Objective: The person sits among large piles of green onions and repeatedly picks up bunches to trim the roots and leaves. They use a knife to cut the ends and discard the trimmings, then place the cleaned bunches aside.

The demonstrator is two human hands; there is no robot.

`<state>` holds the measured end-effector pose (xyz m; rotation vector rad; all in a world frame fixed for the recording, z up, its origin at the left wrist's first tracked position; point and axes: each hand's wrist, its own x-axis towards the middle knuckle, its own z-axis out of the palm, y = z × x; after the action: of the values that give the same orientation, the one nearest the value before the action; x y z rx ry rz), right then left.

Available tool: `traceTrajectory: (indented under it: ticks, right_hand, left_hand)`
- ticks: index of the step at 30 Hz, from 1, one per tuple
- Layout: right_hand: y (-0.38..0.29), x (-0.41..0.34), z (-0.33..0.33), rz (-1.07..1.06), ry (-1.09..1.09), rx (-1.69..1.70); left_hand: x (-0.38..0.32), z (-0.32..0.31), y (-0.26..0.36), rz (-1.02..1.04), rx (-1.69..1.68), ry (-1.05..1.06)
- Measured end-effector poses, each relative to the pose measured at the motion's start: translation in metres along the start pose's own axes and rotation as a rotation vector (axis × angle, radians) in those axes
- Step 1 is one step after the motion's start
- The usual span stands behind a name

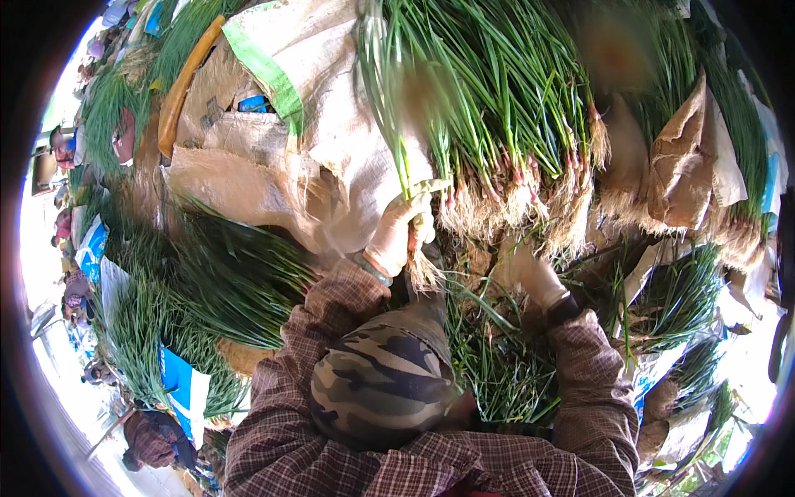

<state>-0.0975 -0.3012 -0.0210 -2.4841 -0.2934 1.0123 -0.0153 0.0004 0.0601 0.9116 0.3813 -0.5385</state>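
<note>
My left hand [404, 230], in a pale glove with a bracelet at the wrist, grips a small bunch of green onions [402, 163] near the base. Their pale roots [424, 270] hang below the fist and the leaves point away from me. My right hand [528, 273], also pale-gloved, is blurred over the trimmings to the right; whether its fingers hold anything cannot be made out. Ahead lies a broad row of green onions [503, 112] with pinkish bases and tangled roots towards me. My knee in camouflage cloth [382, 379] is between my arms.
A woven sack with a green edge [348, 93] spreads ahead on the left, beside a curved yellow-brown object [186, 87]. Dark green leaves [236, 273] lie left of my arm. Loose green trimmings [503, 379] cover the ground by my knee. Another person [152, 438] is at lower left.
</note>
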Motion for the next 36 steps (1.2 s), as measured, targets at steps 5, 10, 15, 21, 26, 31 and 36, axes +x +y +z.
traceTrajectory:
  ticks: [5,10,15,21,26,31,36]
  right_hand:
    - [-0.038,0.092,-0.016,0.209,0.71,-0.176]
    - [-0.041,0.084,-0.025,0.092,0.942,-0.016]
    - [-0.102,0.023,-0.022,-0.061,0.779,0.053]
    - [-0.112,0.035,-0.009,-0.058,0.607,0.806]
    - [-0.128,0.074,-0.024,-0.012,0.467,1.462]
    - [-0.137,0.067,-0.046,0.122,0.089,2.012]
    - [-0.138,0.064,-0.015,0.025,0.528,1.775]
  left_hand:
    - [0.012,-0.002,-0.032,-0.19,-0.076,-0.078]
    - [0.02,-0.008,-0.039,-0.134,0.066,-0.063]
    - [0.024,-0.015,-0.056,-0.071,0.046,-0.031]
    - [0.025,-0.016,-0.061,-0.004,-0.019,-0.084]
    - [0.015,0.012,-0.062,-0.02,0.105,0.111]
    - [0.008,0.004,-0.052,-0.18,-0.11,-0.071]
    - [0.004,-0.006,-0.06,-0.231,-0.157,-0.046]
